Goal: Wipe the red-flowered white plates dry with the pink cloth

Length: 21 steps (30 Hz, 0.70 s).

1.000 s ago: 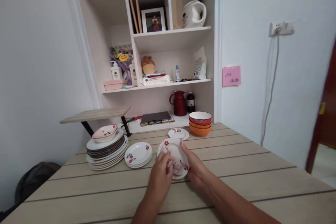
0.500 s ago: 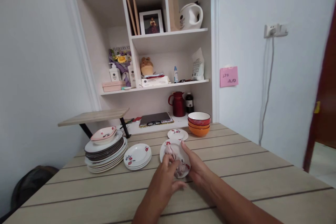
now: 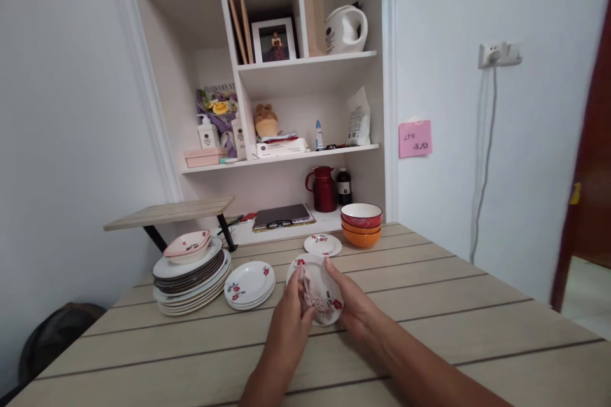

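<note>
Your right hand (image 3: 354, 304) clasps a round white plate (image 3: 325, 276), red flowers (image 3: 337, 304) near its rim, over the planked table (image 3: 477, 321); your left hand (image 3: 291, 317) pinches a crumpled pinkish cloth (image 3: 312, 296) against it.

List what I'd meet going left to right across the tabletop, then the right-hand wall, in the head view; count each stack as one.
Tall plate stack → short floral plate stack → held floral plate → red-and-orange bowl stack → pink sticky note → wall socket
</note>
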Available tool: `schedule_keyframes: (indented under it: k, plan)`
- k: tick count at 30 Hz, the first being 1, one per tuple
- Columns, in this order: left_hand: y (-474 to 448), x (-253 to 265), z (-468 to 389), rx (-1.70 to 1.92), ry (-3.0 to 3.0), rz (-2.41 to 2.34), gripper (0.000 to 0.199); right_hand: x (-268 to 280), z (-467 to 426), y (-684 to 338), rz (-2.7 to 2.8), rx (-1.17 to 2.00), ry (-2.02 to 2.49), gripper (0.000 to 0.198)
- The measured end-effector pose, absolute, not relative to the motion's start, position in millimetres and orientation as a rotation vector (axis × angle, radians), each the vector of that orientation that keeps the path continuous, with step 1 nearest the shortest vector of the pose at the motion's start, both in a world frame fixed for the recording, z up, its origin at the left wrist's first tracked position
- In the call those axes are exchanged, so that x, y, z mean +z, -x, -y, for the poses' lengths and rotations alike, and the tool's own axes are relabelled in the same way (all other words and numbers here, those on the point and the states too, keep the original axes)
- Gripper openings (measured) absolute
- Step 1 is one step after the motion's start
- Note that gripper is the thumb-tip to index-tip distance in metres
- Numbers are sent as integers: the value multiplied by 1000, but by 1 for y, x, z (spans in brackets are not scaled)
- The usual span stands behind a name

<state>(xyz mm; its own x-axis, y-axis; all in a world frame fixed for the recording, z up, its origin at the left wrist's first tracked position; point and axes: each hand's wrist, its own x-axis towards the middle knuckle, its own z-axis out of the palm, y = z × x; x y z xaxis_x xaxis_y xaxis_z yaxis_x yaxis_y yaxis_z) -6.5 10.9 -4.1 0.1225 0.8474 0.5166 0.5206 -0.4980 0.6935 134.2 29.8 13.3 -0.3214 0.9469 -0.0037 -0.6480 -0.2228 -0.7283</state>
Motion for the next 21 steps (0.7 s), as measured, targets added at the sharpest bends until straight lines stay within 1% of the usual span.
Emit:
schedule_keyframes:
  k: [4,7,11,18,21]
  plan:
    - [8,-3,-13,1327,-2157,-1343,43,14,-28,-134,753,1789,570,52]
    - [11,-1,-12,1304,-2293,-1312,30,14,-25,-131,737,1809,554,49]
    - [16,0,-11,1261,-2472,-1309,28,13,-22,-126,714,1839,585,49]
    - [25,1,-14,1318,-2501,-1672,28,9,-28,-123,647,1915,514,51]
    - [20,4,-9,1302,-2522,-1577,27,10,-32,-129,585,1941,482,50]
